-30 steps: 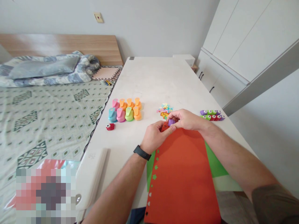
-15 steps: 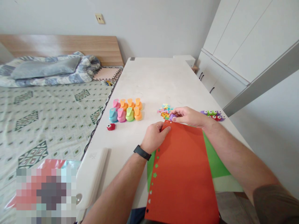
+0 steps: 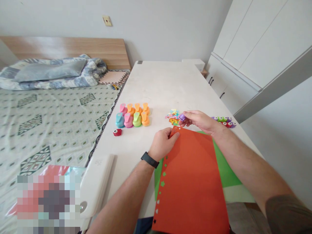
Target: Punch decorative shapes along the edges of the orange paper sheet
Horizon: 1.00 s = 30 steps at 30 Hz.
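A sheet of red-orange paper [image 3: 192, 175], with small shapes punched along its left and top edges, hangs over the near table edge. My left hand [image 3: 163, 142] grips its top left corner, thumb on top. Held in the fingers of my right hand [image 3: 198, 121] is a small purple craft punch [image 3: 182, 117], raised just beyond the paper's top edge and apart from it. Beneath the red sheet lies green paper [image 3: 226, 165]. A pile of small colourful paper cutouts [image 3: 173, 119] is beside the punch, on its left.
Several larger lever punches [image 3: 128, 120] stand in two rows on the white table [image 3: 161, 84]. A red punch [image 3: 117, 132] sits nearer me. Small eyed punches [image 3: 225, 122] are grouped at right. A white device [image 3: 97, 185] lies at the left edge, beside the bed [image 3: 60, 130].
My right hand has lifted the purple punch off the paper's top edge and turned it. My left hand still grips the corner. The view has shifted slightly.
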Available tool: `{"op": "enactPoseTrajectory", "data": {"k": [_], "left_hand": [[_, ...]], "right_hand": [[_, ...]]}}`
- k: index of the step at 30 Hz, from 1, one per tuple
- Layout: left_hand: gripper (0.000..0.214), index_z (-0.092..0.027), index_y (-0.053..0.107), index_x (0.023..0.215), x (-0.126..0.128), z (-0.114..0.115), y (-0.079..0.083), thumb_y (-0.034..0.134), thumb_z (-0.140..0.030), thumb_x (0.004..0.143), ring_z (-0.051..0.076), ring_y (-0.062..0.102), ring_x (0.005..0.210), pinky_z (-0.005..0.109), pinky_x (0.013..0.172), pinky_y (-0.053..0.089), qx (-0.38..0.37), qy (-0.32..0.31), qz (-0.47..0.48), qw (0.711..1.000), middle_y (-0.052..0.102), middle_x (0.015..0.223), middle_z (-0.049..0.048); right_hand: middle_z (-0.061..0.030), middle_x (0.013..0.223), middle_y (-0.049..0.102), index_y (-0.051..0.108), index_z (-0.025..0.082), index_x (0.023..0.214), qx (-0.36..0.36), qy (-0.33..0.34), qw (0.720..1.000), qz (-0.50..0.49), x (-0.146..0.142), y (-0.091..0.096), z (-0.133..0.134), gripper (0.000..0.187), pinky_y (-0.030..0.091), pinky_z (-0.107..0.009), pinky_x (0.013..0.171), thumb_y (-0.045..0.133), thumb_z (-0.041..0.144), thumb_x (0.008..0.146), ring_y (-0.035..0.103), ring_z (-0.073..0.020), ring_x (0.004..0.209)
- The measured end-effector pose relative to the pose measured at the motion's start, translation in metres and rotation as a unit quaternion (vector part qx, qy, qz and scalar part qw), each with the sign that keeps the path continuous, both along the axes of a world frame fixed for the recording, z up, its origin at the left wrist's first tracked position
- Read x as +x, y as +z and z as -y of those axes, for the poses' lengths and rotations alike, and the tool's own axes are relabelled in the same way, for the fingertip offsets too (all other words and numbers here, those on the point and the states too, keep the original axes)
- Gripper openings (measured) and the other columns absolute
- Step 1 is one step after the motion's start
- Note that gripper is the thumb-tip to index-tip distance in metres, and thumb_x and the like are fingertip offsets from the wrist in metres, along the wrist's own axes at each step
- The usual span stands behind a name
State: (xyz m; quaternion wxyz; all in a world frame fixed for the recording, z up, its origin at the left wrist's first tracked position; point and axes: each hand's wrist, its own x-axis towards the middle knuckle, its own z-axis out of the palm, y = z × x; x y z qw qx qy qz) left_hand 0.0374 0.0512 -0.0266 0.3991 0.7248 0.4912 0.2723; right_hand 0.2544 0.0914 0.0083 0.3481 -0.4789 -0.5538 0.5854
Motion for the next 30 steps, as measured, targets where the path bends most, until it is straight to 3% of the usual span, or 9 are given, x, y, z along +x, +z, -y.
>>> {"op": "enactPoseTrajectory", "data": {"k": [6,20,25,30], "left_hand": [[0.033,-0.019,0.051,0.070,0.001,0.001,0.002,0.055,-0.043,0.093,0.011,0.039,0.060,0.025,0.056,0.025,0.004,0.002,0.000,1.000,0.045,0.062,-0.0048],[0.034,-0.020,0.044,0.067,0.000,0.003,-0.001,0.054,-0.041,0.092,0.011,0.037,0.058,0.026,0.056,0.022,0.015,-0.005,0.017,1.000,0.041,0.059,-0.0055],[0.034,-0.020,0.043,0.066,0.000,0.004,0.000,0.054,-0.040,0.091,0.011,0.037,0.057,0.027,0.057,0.023,0.017,-0.008,0.020,1.000,0.040,0.058,-0.0058],[0.033,-0.020,0.046,0.065,0.000,0.004,-0.002,0.056,-0.038,0.090,0.011,0.037,0.056,0.028,0.057,0.022,0.028,0.000,0.015,1.000,0.043,0.057,-0.0056]], "right_hand": [[-0.0099,0.088,0.076,0.071,0.014,0.091,-0.007,-0.012,1.000,-0.014,-0.003,-0.004,0.000,0.040,0.047,-0.027,0.068,0.065,0.053,0.092,0.069,-0.0169,0.075],[-0.0089,0.097,0.075,0.075,0.014,0.099,0.033,-0.071,0.994,0.071,-0.009,-0.021,-0.012,0.042,0.046,-0.026,0.067,0.073,0.054,0.084,0.062,-0.0157,0.080],[-0.0089,0.097,0.075,0.075,0.014,0.104,0.058,-0.075,0.991,0.099,-0.019,-0.008,-0.011,0.046,0.046,-0.026,0.063,0.070,0.056,0.086,0.062,-0.0156,0.077],[-0.0109,0.104,0.076,0.072,0.015,0.107,0.107,0.011,0.985,0.133,-0.054,0.017,-0.016,0.037,0.052,-0.030,0.075,0.068,0.048,0.091,0.068,-0.0184,0.086]]}}
